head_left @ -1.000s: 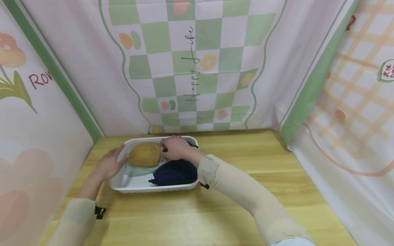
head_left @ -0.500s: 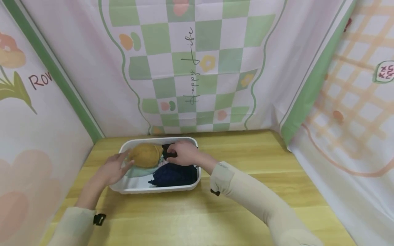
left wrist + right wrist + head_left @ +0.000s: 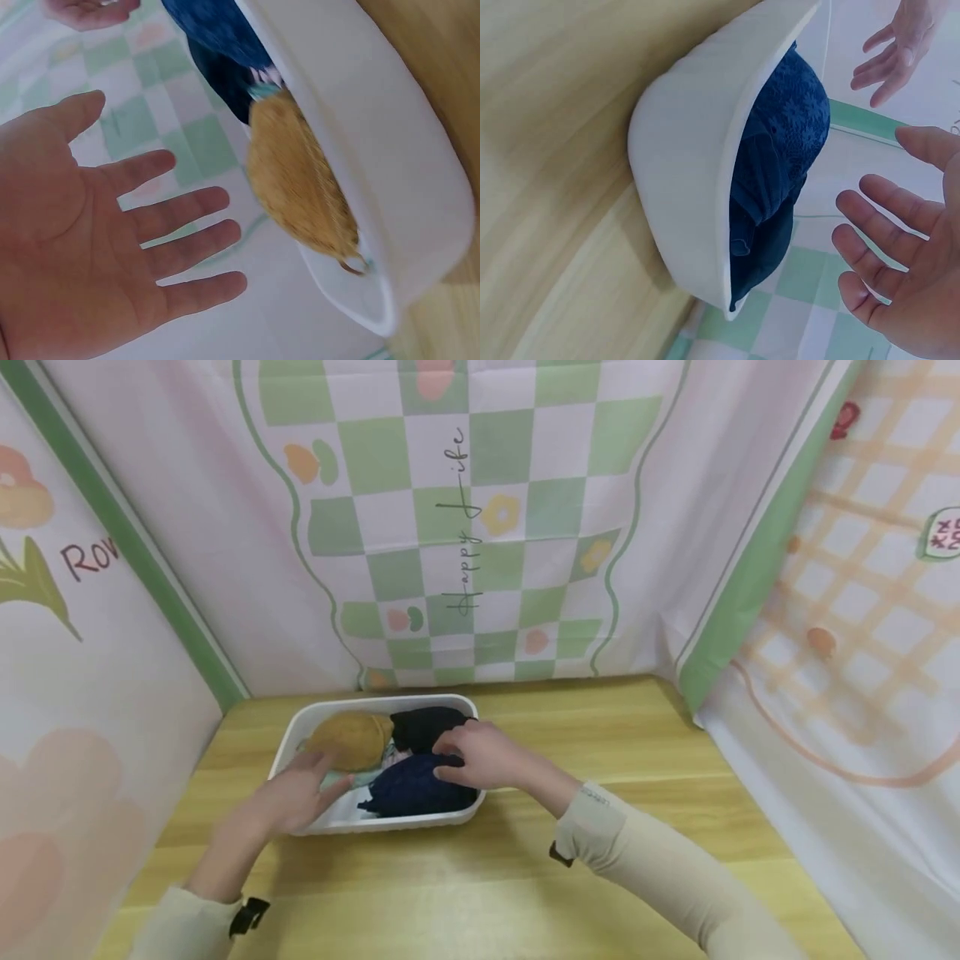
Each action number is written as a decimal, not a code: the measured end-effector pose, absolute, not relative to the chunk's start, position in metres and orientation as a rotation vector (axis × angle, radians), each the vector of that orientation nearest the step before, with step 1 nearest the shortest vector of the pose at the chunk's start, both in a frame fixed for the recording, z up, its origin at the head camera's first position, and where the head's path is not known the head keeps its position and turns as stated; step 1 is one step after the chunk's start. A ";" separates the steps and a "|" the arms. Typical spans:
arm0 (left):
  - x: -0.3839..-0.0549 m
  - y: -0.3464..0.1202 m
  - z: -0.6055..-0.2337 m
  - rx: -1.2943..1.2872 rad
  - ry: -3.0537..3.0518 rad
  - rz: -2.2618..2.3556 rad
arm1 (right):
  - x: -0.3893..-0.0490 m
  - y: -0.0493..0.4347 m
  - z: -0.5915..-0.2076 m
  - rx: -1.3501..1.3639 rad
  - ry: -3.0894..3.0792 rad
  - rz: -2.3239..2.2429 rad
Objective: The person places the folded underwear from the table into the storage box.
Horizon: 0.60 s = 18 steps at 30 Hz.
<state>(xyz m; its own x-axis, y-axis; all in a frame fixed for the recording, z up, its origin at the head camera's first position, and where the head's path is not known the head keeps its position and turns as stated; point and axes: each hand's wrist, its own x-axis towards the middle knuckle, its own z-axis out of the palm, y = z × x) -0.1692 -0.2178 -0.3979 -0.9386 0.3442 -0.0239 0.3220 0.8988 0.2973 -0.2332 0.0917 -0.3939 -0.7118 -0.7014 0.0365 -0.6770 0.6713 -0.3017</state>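
Note:
A white plastic tray holds folded garments. A mustard-yellow folded bra lies at its back left, a black folded garment at the back right and a navy lace folded bra at the front right. My left hand hovers over the tray's left side with fingers spread, holding nothing; in the left wrist view its palm is bare. Above the navy bra's right end is my right hand, its fingers loosely bent and apart from the cloth in the right wrist view.
Pale mint cloth shows beneath the yellow bra. The tray stands at the back left of a wooden table. Printed curtains hang behind the table and on both sides.
My right hand has let go near the yellow bra's end and drawn back right and toward me, uncovering the black garment. The left hand has come off the yellow bra's left edge, toward the front.

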 end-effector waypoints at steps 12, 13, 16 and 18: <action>-0.140 -0.187 -0.384 0.601 2.894 0.404 | -0.191 0.131 -0.390 -1.191 2.807 -0.493; -0.138 -0.186 -0.383 0.608 2.890 0.400 | -0.188 0.134 -0.389 -1.186 2.811 -0.495; -0.132 -0.183 -0.379 0.620 2.870 0.386 | -0.181 0.144 -0.386 -1.174 2.821 -0.504; -0.130 -0.181 -0.375 0.629 2.870 0.377 | -0.179 0.150 -0.384 -1.163 2.836 -0.499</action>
